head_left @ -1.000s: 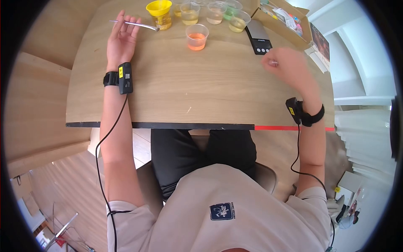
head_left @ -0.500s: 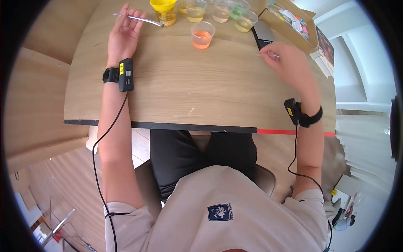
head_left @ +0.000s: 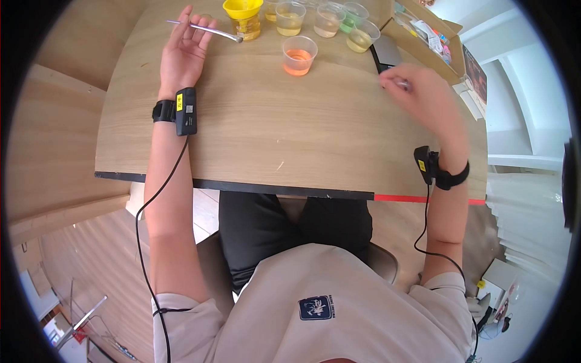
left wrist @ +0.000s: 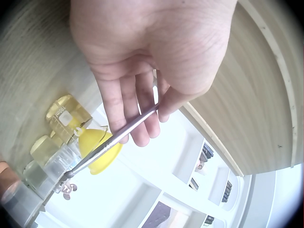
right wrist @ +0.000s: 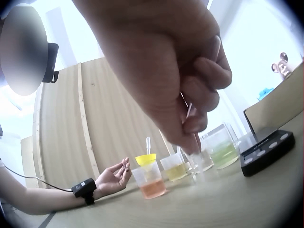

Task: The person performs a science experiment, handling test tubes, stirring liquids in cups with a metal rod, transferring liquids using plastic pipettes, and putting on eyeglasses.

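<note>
At the table's left side my left hand (head_left: pixel 183 63) lies palm up and pinches a slender silver rod (left wrist: pixel 116 137) between thumb and forefinger; the other fingers are extended. The rod's small wider end (head_left: pixel 239 39) points toward a glass beaker (head_left: pixel 248 30) of yellow liquid topped by a yellow funnel (head_left: pixel 242 7). My right hand (head_left: pixel 423 97), slightly blurred, hovers at the right with fingers curled. It pinches a thin clear stick (head_left: pixel 404 86), mostly hidden by the fingers; I cannot tell its kind. Between the hands stands a plastic cup of orange liquid (head_left: pixel 299 63).
Plastic cups of yellowish (head_left: pixel 290 24), pale (head_left: pixel 328 25) and green (head_left: pixel 352 23) liquid stand along the back. A black kitchen scale (head_left: pixel 385 55) lies beyond my right hand. An open cardboard box (head_left: pixel 451 71) with packets sits at the far right. A wooden panel (head_left: pixel 54 97) borders the left.
My right hand has shifted and turned slightly; the clear stick, which pointed left half a second ago, now shows mainly by the palm. The left hand still holds the rod. The head view has shifted a little.
</note>
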Tool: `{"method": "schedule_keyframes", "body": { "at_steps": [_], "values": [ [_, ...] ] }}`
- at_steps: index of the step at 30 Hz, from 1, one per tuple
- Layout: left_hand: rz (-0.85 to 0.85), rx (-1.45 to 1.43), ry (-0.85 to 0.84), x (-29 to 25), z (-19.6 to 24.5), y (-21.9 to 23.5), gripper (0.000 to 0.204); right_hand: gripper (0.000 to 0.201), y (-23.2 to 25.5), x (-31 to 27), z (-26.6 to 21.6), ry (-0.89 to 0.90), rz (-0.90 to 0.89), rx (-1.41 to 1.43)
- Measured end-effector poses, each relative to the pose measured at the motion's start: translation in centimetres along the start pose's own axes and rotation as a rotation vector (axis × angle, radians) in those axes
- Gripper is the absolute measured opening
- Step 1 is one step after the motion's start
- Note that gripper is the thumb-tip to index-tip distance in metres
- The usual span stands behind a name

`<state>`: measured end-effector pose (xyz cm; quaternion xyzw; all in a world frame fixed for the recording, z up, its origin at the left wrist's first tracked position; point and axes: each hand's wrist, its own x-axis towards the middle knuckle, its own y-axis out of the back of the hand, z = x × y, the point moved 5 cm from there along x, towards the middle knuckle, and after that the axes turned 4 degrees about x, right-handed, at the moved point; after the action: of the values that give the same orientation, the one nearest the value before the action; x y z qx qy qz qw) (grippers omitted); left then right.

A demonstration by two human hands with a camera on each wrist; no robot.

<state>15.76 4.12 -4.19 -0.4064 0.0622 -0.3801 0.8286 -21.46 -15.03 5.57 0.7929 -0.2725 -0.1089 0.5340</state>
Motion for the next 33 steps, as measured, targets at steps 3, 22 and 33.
{"method": "schedule_keyframes", "body": {
  "at_steps": [3,22,33],
  "values": [
    [0.024,0.002,0.006,-0.1,-0.2,0.0,0.041,0.014,-1.0,0.2,1.2,0.117,-0.037,-0.115],
    [-0.009,0.034,0.015,0.3,0.1,0.6,0.038,0.015,-2.9,-1.4,-2.5,0.116,-0.101,0.173],
    [-0.004,0.003,0.015,0.0,-0.2,0.0,0.041,0.014,-3.6,-1.7,-4.0,0.303,-0.156,0.003]
  ]
}}
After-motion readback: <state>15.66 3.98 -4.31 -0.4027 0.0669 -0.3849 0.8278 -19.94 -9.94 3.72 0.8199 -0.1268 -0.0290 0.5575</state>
